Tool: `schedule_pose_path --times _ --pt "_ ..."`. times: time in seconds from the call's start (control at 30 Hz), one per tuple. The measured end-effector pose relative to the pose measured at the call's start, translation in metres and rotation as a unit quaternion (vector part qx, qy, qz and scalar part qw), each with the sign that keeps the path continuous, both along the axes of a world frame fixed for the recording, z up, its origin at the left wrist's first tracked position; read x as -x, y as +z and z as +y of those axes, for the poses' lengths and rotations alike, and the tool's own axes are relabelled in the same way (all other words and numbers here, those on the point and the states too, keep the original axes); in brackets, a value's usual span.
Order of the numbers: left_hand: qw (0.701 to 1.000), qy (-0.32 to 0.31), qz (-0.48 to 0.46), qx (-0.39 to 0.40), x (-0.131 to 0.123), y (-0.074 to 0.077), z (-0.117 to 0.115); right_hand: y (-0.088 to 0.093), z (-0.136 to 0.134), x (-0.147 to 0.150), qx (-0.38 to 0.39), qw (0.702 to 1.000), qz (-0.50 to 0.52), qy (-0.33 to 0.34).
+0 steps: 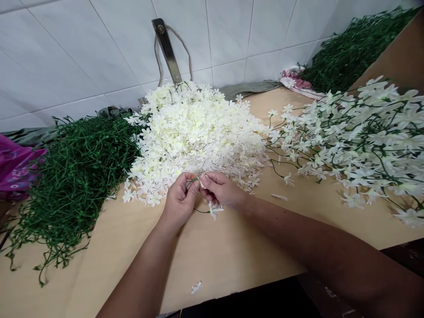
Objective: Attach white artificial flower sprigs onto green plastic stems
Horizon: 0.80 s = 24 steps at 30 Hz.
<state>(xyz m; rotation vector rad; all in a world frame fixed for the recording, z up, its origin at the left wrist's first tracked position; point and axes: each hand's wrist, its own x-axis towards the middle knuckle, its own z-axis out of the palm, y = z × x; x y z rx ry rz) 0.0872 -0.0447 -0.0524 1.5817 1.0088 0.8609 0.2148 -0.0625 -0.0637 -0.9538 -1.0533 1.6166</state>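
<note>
My left hand (pixel 183 194) and my right hand (pixel 217 187) meet fingertip to fingertip at the front edge of a heap of white artificial flowers (pixel 198 126). Between my left thumb and fingers is a thin green artificial stem, closed in a pinch. My right thumb and fingers pinch something small and pale at the stem's tip, probably a white flower, though the fingers cover most of it. Below my right hand hangs a white flower (pixel 216 209) on a green stem that curves from under my left hand.
Green stems (pixel 89 159) lie piled at left, beside a purple bag (pixel 16 168). Finished white flower sprays (pixel 357 141) spread at right. Behind them are more green stems (pixel 357 48) and a cardboard panel (pixel 394 57). A metal bracket (pixel 168 53) leans on the tiled wall. A white scrap (pixel 196 287) lies near the front edge.
</note>
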Motion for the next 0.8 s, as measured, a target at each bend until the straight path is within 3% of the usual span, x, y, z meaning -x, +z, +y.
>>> schedule_pose_path --times 0.17,0.3,0.53,0.8 --pt "0.987 0.039 0.111 -0.107 0.0032 -0.0022 -0.0023 0.0014 0.0014 0.0000 0.064 0.997 0.032 -0.002" --pt "0.970 0.034 0.167 -0.171 0.0046 -0.0011 -0.0043 0.0054 0.0008 -0.0005 0.041 0.999 0.036 -0.008" --pt "0.974 0.049 0.158 -0.157 0.0041 -0.0038 -0.0033 0.0070 0.0010 -0.0020 0.039 0.996 0.042 -0.062" --pt "0.991 0.043 0.095 -0.082 0.0027 -0.0068 -0.0012 0.0016 0.0042 -0.0053 -0.032 0.995 -0.012 -0.096"
